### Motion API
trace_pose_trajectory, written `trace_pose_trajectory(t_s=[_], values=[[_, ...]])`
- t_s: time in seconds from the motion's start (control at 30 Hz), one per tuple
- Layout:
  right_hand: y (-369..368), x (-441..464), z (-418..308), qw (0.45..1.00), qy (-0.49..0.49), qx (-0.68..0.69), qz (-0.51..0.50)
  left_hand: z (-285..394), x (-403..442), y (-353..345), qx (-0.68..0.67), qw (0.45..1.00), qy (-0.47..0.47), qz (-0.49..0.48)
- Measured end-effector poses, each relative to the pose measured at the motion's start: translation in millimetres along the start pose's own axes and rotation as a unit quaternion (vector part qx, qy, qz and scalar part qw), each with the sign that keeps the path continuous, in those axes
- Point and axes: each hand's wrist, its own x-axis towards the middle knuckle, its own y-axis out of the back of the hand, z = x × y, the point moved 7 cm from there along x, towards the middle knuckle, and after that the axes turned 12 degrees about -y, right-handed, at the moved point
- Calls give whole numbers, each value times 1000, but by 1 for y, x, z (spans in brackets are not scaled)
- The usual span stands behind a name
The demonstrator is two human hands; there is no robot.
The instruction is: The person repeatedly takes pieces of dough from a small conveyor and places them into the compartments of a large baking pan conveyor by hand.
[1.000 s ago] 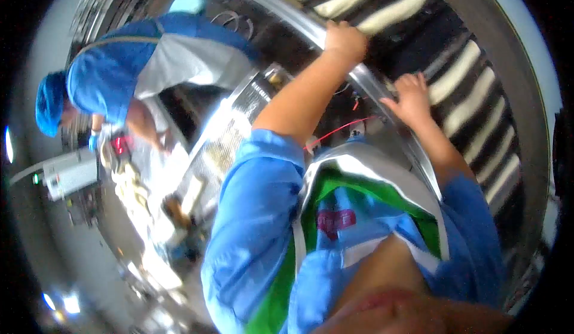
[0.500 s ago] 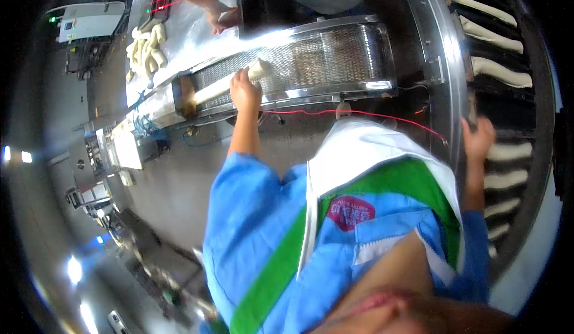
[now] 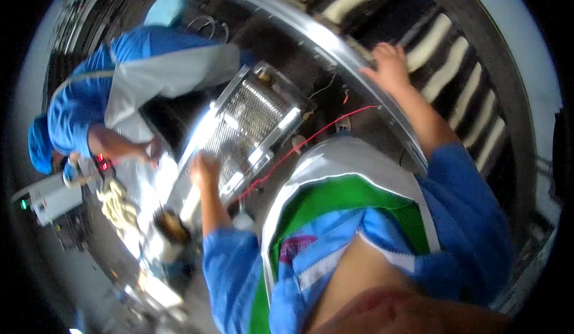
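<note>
My left hand is blurred above the metal mesh conveyor. Its fingers look closed round the upper end of a pale dough strip, whose lower part shows below the hand. Over by the rack's metal rail, my right hand has its thumb apart from its fingers and holds nothing that I can see. The fingertips are near the end of a dough strip on the dark grooved rack. More long strips lie in rows there.
A co-worker in blue bends over a table at the left, beside a pile of dough pieces and a red-lit display. A red cord runs between the conveyor and the rack. A grey machine box stands far left.
Since one second ago, my left hand has gone from the rack to the conveyor. My right hand has shifted along the rack's edge. The view has swung round and back.
</note>
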Motion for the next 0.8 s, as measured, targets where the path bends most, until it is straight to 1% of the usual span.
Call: trace_pose_trajectory(t_s=[0.03, 0.07, 0.1, 0.13, 0.17, 0.2, 0.27, 0.3, 0.33, 0.37, 0.4, 0.43, 0.5, 0.53, 0.6, 0.67, 0.73, 0.77, 0.8], values=[[0, 2, -1, 1000, -1, 21, -23, 2, -1, 25, -16, 997, 69, -14], [-5, 2, -2, 999, -6, 16, -33, 14, 2, 61, -29, 995, 99, -19], [-3, 2, -2, 1000, -6, 25, -17, 27, 5, 96, -41, 991, 128, -24], [-2, 2, -2, 999, -5, 33, -3, 11, 6, 104, -69, 996, 51, 38], [-3, 4, -2, 999, -10, 42, -15, 22, 3, 136, -263, 955, 48, 128], [0, 5, -2, 997, -10, 55, -46, 26, 10, 162, -308, 933, 63, 172], [3, 9, -5, 995, -3, 72, -68, 39, 26, 217, -298, 919, -14, 258], [-1, 10, -3, 996, 5, 79, -40, 59, 35, 248, -282, 903, -99, 308], [3, 11, -6, 996, 2, 78, -40, 74, 42, 271, -281, 890, -82, 351], [4, 11, -7, 995, 10, 94, -37, 115, 52, 301, -281, 877, -70, 383], [5, 11, -5, 993, 18, 109, -34, 149, 62, 319, -303, 860, -78, 404], [5, 13, -6, 993, 22, 109, -43, 165, 72, 326, -309, 840, -72, 441], [-7, 17, -8, 995, 33, 62, -68, 210, 93, 327, -406, 782, -44, 471], [-11, 17, -10, 995, 40, 41, -82, 238, 106, 322, -495, 739, -20, 457], [-5, 18, -11, 996, 34, 24, -73, 287, 144, 309, -530, 721, -151, 421], [-10, 21, -11, 990, 45, 20, -132, 340, 178, 272, -611, 701, -182, 319], [-18, 21, -8, 989, 52, 16, -134, 396, 198, 235, -608, 730, -187, 251], [-31, 18, -8, 994, 74, 38, -76, 415, 210, 210, -508, 795, -236, 233], [-34, 15, -7, 994, 94, 59, -17, 431, 219, 178, -399, 847, -282, 212]])
